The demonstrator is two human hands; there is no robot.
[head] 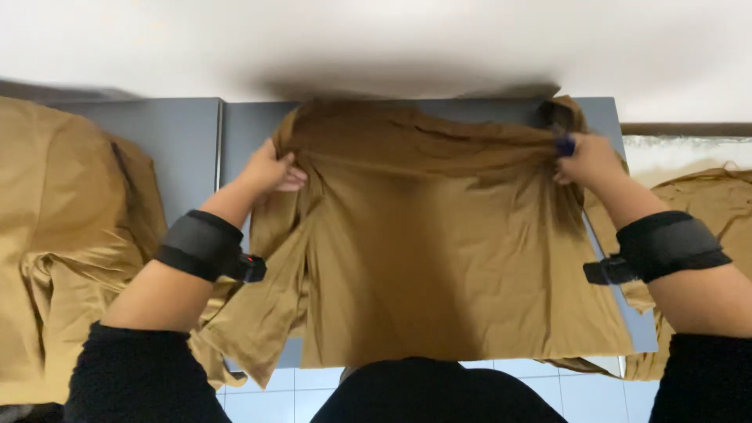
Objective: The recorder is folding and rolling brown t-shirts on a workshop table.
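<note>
Between your two hands the tan, soft woven garment (423,251) lay spread over the grey flat tabletop (176,149), its top edge gathered and pulled fairly taut. Your left hand (270,168) was closed on the bunched cloth at its upper left corner, fingers curled over the fold. Your right hand (587,160) pinched the upper right corner just as firmly (a small dark blue bit showed at the fingertips; I could not tell what it was). To do this well, you needed even tension on both corners, level with each other, so the sheet below your grips stayed smooth. Beyond your left wrist sat a heap of like tan cloth (55,235); more tan fabric (705,204) lay outside your right.
</note>
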